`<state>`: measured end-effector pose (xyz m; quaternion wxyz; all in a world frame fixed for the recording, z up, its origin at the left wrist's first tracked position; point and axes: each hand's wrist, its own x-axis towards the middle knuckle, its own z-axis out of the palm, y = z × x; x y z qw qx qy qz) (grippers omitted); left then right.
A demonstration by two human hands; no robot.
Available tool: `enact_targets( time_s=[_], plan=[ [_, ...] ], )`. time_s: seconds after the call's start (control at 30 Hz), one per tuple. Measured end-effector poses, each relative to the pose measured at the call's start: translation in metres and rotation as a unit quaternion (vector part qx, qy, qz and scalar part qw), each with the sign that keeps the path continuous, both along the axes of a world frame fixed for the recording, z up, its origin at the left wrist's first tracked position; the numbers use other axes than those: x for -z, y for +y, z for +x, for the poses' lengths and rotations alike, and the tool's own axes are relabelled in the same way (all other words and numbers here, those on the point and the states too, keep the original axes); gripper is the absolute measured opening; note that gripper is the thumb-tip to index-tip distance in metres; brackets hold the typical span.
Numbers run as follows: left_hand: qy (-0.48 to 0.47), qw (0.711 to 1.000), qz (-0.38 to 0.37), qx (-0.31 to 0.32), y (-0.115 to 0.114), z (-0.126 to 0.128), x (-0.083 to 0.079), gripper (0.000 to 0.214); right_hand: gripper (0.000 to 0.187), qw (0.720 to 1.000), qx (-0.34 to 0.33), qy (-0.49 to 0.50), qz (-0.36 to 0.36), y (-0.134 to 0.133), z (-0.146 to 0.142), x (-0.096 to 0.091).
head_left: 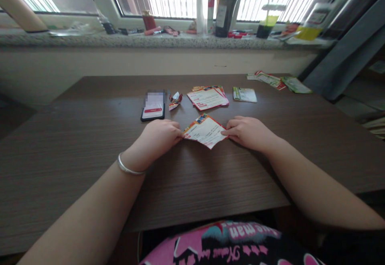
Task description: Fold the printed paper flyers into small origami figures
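A printed paper leaflet (205,131) with a red and orange border lies turned like a diamond on the dark wooden table (90,148). My left hand (159,136), with a silver bangle on the wrist, pinches the leaflet's left corner. My right hand (248,132) pinches its right corner. Both hands rest on the tabletop with fingers closed on the paper.
Behind the leaflet lie a phone (153,106), a small folded paper piece (175,100), a stack of similar leaflets (208,97), a green card (244,94) and more flyers (278,81) at the far right. Bottles (224,8) and clutter stand on the stone windowsill (90,40).
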<state>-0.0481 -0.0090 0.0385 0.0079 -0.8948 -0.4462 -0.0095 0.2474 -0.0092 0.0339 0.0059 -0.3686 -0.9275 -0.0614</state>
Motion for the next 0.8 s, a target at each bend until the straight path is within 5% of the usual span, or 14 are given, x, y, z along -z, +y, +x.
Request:
enact_targets(
  time_s=[0.47,0.8],
  plan=[
    [0.008,1.0,0.004,0.003,0.003,0.0,0.005,0.026,0.027,0.991,0.114,0.065,-0.041,0.0,0.001,0.007],
    [-0.041,0.992,0.076,-0.096,0.0,0.026,0.02,0.047,0.036,0.948,0.257,0.158,-0.104,0.007,-0.005,0.016]
  ],
)
